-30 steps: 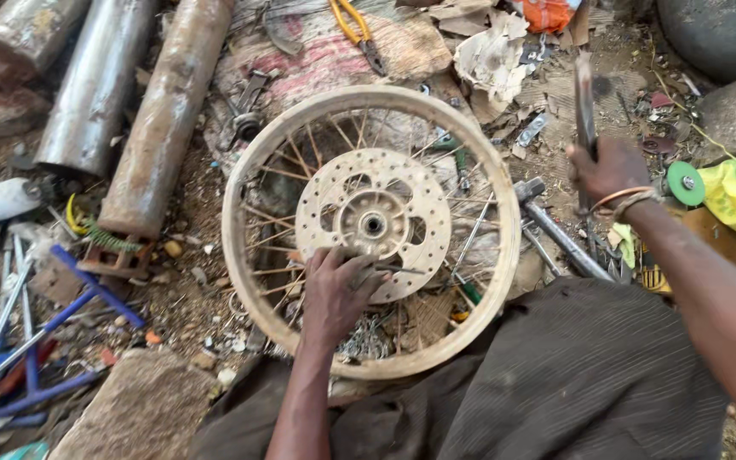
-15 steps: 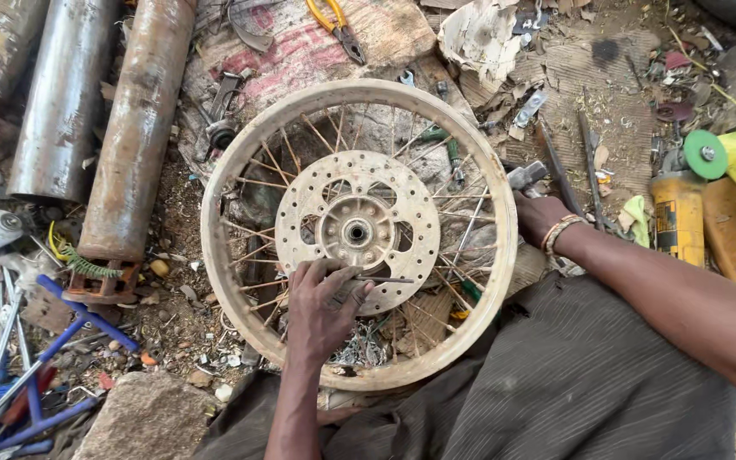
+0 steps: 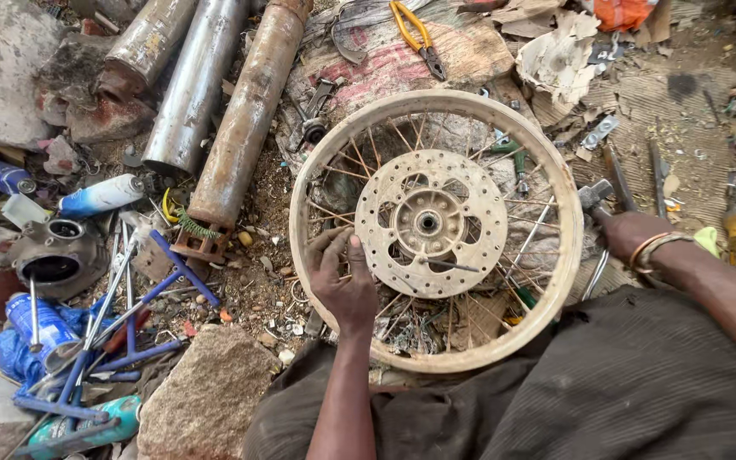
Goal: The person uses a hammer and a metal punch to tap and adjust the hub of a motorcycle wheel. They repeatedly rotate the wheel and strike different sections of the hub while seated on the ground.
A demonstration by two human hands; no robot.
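Your left hand [image 3: 342, 277] lies spread on the spokes of the wheel [image 3: 436, 230], fingers loosely apart and thumb near the disc [image 3: 430, 223], pressing rather than gripping. Your right hand [image 3: 628, 234] sits at the wheel's right rim, curled around what looks like a hammer [image 3: 596, 198]; how tightly it grips, you cannot tell from here.

The wheel lies flat on the dirt in front of your knees, hub up, with scrap under and around it. To its far left lie rusty pipes [image 3: 244, 111]; yellow pliers [image 3: 415, 34] rest on a sack beyond it.

Judging by its look, the wheel is stiff and fairly heavy, with metal rim and drilled disc. The spokes are thin and may bend or pinch fingers if you lean hard on them, so put weight on the rim or the hub instead. The dusty rim should give a dry, sure hold; take it at two opposite points to lift or turn it.
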